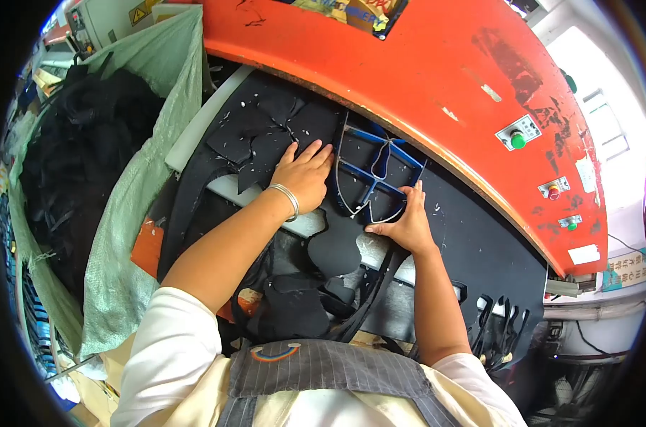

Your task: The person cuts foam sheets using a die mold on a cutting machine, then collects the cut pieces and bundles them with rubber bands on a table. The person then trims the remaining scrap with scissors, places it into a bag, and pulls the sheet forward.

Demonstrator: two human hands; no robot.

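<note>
A blue metal cutting die (371, 183) with curved outlines lies on black sheet material (472, 206) under the edge of the orange machine. My right hand (408, 222) grips the die's near right corner, thumb at its front edge and fingers along its side. Just left of the die, my left hand (303, 178) rests flat with fingers spread on the black material, a metal bangle at its wrist. Cut black pieces (255, 135) lie beyond my left hand. Closer to my body, a rounded black piece (334, 249) and further black scraps (291, 306) overlap on the grey surface.
The orange machine body (465, 92) arches across the far side, with a green button (517, 139) and a red knob (553, 192) on the right. A green woven sack (134, 192) full of black scraps stands at left. Black strips (504, 327) hang at the near right edge.
</note>
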